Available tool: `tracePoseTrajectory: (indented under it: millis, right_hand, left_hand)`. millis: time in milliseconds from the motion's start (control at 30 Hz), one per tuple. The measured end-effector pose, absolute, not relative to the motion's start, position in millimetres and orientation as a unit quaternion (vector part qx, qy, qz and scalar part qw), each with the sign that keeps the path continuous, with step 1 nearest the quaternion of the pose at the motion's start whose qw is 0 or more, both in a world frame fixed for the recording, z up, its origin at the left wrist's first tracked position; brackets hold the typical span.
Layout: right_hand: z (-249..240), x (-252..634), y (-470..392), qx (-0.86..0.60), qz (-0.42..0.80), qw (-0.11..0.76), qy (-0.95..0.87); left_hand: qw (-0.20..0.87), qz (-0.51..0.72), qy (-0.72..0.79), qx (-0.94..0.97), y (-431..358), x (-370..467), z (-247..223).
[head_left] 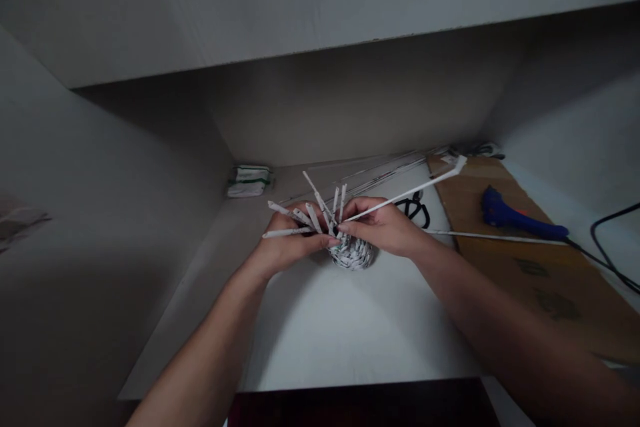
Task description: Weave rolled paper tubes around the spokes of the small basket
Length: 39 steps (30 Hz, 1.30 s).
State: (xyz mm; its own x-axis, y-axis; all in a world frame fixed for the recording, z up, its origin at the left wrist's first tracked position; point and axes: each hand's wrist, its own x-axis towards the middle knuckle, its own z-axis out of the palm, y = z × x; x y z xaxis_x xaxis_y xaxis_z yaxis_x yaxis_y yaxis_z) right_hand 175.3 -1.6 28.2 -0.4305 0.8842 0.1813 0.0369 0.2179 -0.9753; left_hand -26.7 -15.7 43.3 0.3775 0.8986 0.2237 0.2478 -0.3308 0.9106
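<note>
A small woven basket of rolled paper [353, 255] rests on the white surface between my hands, tilted, with several paper-tube spokes [314, 217] sticking up and out from it. My left hand [286, 245] wraps round its left side, thumb pressed near the rim among the spokes. On the other side, my right hand [379, 223] pinches a long paper tube [405, 197] close to the weave. That tube runs up to the right and ends in a bent, flattened tip. The fingers behind the basket are partly hidden.
Right of my hands, a blue glue gun [520, 217] with a black cable lies on a cardboard sheet [540, 280]. Black-handled scissors [415, 209] sit behind my right hand. A wrapped packet [250, 181] is at the back left. Thin paper tubes [385, 177] lie along the back. A shelf [320, 0] overhangs.
</note>
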Motion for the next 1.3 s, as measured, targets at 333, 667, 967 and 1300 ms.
tracePoseTrajectory:
  millis: [333,667,967,1300]
  right_hand:
    - [22,170,-4,-0.404,0.474,0.417,-0.662]
    - [28,170,-4,-0.419,0.487,0.421,-0.641]
    - [19,170,-6,-0.462,0.436,0.423,-0.646]
    - [29,173,-7,-0.464,0.439,0.386,-0.666]
  left_hand:
    - [0.448,0.392,0.392,0.701,-15,-27,42]
    - [0.498,0.401,0.369,0.674,-16,-25,38]
    - [0.451,0.379,0.377,0.715,-18,-26,42]
    - [0.429,0.401,0.360,0.725,-19,-25,39]
